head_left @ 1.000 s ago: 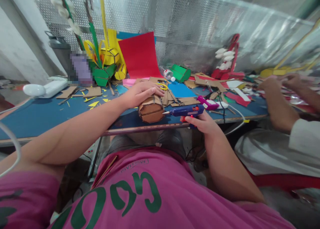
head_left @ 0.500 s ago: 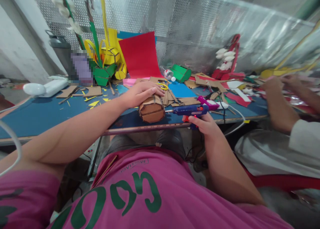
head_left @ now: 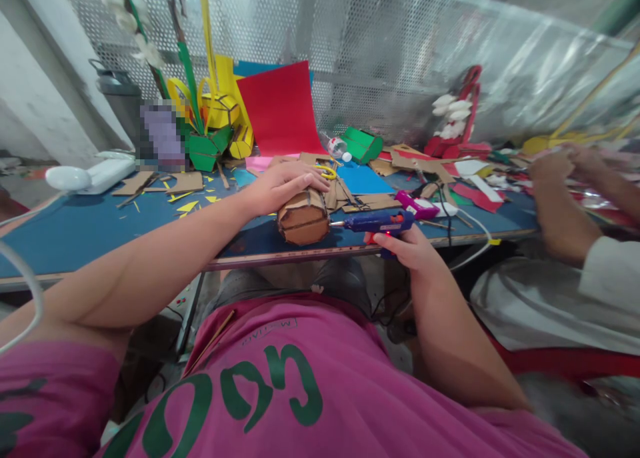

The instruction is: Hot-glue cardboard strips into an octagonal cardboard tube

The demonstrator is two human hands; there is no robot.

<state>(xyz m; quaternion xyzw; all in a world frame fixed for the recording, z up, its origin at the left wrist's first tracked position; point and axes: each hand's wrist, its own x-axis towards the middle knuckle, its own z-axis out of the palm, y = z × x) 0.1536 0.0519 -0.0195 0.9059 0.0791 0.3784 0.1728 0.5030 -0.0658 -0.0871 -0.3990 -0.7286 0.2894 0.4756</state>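
My left hand (head_left: 283, 185) lies on top of a brown cardboard barrel shape (head_left: 303, 221) near the front edge of the blue table (head_left: 75, 235), fingers curved over it and holding it down. My right hand (head_left: 407, 248) grips a blue hot glue gun (head_left: 375, 223) with a red light lit. Its metal nozzle points left and touches the right side of the cardboard barrel. A yellow-handled pair of scissors (head_left: 326, 172) lies just behind my left fingers.
A pink glue gun (head_left: 416, 207) and a white cable (head_left: 475, 228) lie right of mine. Cardboard scraps, a red sheet (head_left: 280, 108), green and yellow paper models (head_left: 215, 135) and a white lamp (head_left: 85, 177) crowd the table. Another person's hands (head_left: 560, 168) work at the right.
The glue gun drew slightly right away from the barrel, then its nozzle came back against the barrel's side. My left hand stayed on the barrel. The other person's hands shifted a little.
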